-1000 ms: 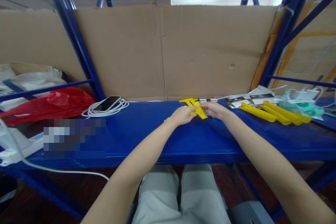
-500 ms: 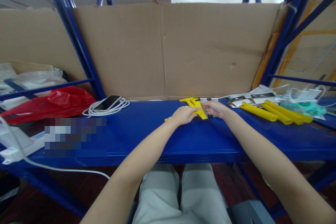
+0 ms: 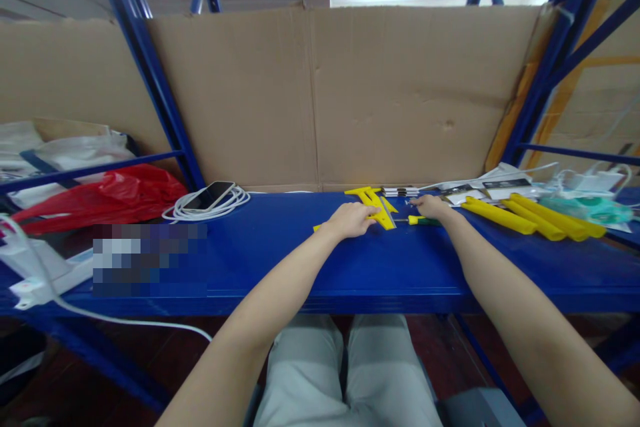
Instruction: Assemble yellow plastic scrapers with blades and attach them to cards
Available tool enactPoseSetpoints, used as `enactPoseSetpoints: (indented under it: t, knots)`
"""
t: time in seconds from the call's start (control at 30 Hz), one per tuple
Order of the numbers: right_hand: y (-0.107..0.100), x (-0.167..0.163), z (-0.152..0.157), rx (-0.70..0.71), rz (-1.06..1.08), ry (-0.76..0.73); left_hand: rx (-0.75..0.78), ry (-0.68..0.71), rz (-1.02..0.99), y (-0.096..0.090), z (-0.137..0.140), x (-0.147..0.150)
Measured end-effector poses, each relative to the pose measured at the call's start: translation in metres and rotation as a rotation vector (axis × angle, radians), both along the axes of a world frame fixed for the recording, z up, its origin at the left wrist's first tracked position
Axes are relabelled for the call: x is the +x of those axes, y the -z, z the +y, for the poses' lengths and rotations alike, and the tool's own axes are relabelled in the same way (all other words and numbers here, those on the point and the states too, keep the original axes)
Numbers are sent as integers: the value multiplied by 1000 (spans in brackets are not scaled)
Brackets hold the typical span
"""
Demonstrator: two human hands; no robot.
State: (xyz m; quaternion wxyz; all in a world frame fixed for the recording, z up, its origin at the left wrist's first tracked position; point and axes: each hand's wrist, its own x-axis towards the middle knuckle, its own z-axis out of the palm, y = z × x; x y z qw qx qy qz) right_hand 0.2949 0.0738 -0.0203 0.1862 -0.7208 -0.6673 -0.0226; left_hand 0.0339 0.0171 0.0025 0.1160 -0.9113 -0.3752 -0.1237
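Beyond the middle of the blue table, my left hand [image 3: 353,219] is closed around a yellow scraper [image 3: 384,216] with a metal blade along its right side. My right hand [image 3: 429,207] is lowered to the tabletop, fingertips pinched together at some tiny bits [image 3: 409,202]; what they grip is too small to make out. Partly under that hand lies a screwdriver [image 3: 415,220] with a yellow and green handle, its shaft pointing toward the scraper. A yellow tip [image 3: 317,228] of something shows beside my left wrist, the rest covered.
Several yellow tubes [image 3: 500,215] lie right of my right hand, near flat packets [image 3: 507,188] and a green plastic bag [image 3: 585,208]. Leftward are a phone [image 3: 211,196] on a coiled white cable [image 3: 240,201], a red bag [image 3: 125,190] and a power strip [image 3: 35,292]. Cardboard [image 3: 240,100] walls the back.
My right hand has moved off the scraper's blade, to the right and down to the table, uncovering the screwdriver. My left hand still holds the scraper in nearly the same spot.
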Motion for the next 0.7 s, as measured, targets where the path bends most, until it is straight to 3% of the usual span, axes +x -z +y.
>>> enactPoseSetpoints:
  t: [0.2, 0.4, 0.7]
  knots:
    - [-12, -15, -10, -198, -60, 92, 24, -58, 39, -13, 3, -10]
    - [-15, -19, -13, -201, -77, 85, 24, -66, 53, -18, 6, -19]
    - [-15, -24, -11, -149, -136, 119, 71, -73, 18, -4, 4, -29]
